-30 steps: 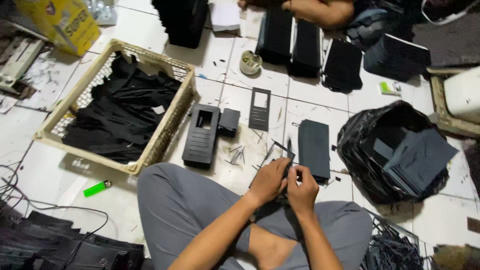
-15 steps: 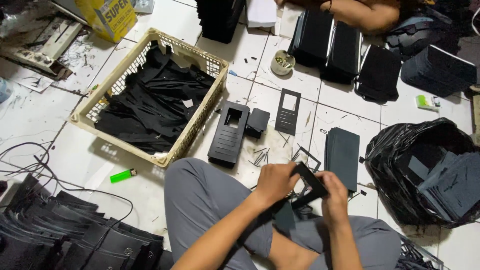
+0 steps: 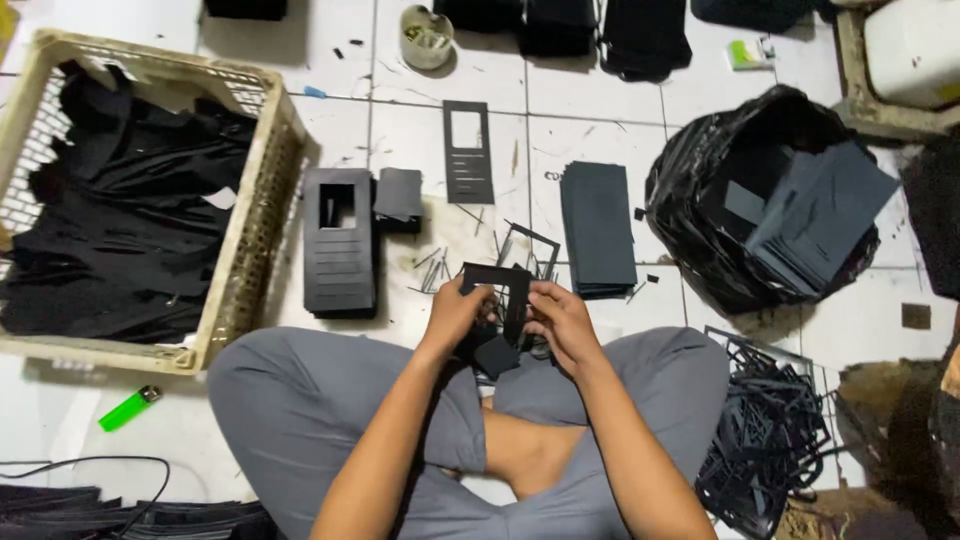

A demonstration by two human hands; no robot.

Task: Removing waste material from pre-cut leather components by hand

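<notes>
Hands: left hand (image 3: pixel 455 312) and right hand (image 3: pixel 558 318) both clamped on black card frame (image 3: pixel 497 283), near centre above lap | done: stack of cut panels (image 3: pixel 339 250) left, frame offcuts (image 3: pixel 765 440) right | left: uncut black sheets (image 3: pixel 597 228) far right

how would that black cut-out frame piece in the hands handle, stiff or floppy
The black frame piece, held by the left hand and right hand, keeps straight edges, so it is probably fairly stiff. Its thin bars look light and likely bendable.
</notes>
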